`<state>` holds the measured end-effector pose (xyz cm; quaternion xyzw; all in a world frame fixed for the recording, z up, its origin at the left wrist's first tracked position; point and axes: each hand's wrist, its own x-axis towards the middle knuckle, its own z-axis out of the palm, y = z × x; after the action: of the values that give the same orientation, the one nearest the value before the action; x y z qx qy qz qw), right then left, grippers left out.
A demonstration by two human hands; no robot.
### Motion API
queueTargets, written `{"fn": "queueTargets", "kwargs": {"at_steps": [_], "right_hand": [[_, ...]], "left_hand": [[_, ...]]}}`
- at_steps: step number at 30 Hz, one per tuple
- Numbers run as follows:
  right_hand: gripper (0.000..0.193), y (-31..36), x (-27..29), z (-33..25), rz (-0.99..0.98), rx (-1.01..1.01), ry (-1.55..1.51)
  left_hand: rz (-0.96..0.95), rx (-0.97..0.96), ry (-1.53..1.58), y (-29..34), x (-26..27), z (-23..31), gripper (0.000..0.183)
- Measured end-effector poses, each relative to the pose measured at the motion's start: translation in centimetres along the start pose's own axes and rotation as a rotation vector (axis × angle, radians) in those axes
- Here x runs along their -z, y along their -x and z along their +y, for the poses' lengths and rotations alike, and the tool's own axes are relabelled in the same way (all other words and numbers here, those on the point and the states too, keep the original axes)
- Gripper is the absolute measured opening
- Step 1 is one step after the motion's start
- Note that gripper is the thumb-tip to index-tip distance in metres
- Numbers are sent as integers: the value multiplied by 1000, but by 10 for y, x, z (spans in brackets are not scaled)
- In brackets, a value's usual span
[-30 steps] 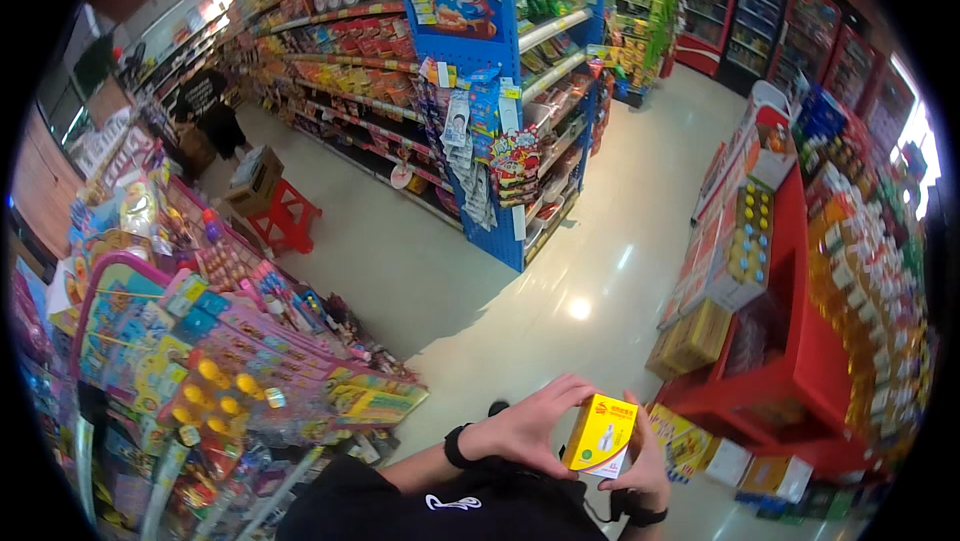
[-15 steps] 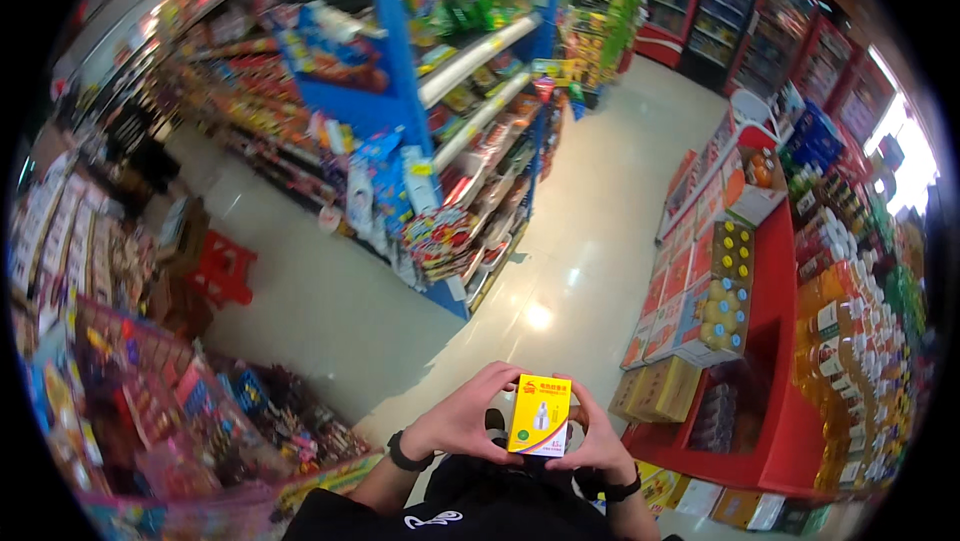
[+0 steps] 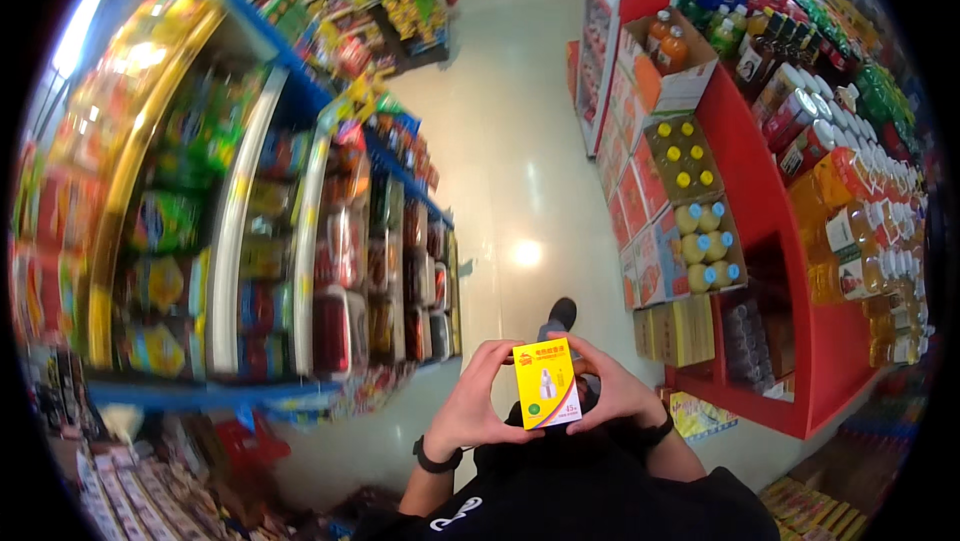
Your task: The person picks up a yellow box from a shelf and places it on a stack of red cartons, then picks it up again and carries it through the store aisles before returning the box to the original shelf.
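Note:
A small yellow and white carton (image 3: 546, 386), with a bottle-like device pictured on its front, is held up in front of my body. My left hand (image 3: 482, 396) grips its left side, fingers at the upper edge and thumb at the lower corner. On the opposite side my right hand (image 3: 618, 391) holds it the same way. The printed front faces up toward me. Dark bands circle both my wrists. Beneath the carton one of my shoes (image 3: 563, 314) shows on the pale tiled floor.
Left stands a blue-framed shelf unit (image 3: 225, 211) full of packaged snacks. To the right, a red display stand (image 3: 775, 341) carries bottles of oil and drinks, with bottle-filled cartons (image 3: 705, 246) and brown boxes (image 3: 675, 333) beside it. A tiled aisle (image 3: 515, 141) runs between.
My view has turned left to right, and I have moved along the aisle; the shelf unit now stands close on my left. Both hands keep hold of the carton, which is tilted slightly differently.

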<state>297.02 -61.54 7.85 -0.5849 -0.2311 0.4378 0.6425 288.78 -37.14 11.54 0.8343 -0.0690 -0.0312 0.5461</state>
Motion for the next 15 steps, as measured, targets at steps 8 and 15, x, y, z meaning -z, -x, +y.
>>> {"fn": "queueTargets", "kwargs": {"at_steps": [8, 15], "right_hand": [[130, -117, 134, -97, 117, 263, 95], [114, -223, 201, -136, 215, 289, 127]], "left_hand": [[-23, -157, -215, -204, 85, 20, 103], [-20, -87, -72, -334, 138, -28, 103]]}}
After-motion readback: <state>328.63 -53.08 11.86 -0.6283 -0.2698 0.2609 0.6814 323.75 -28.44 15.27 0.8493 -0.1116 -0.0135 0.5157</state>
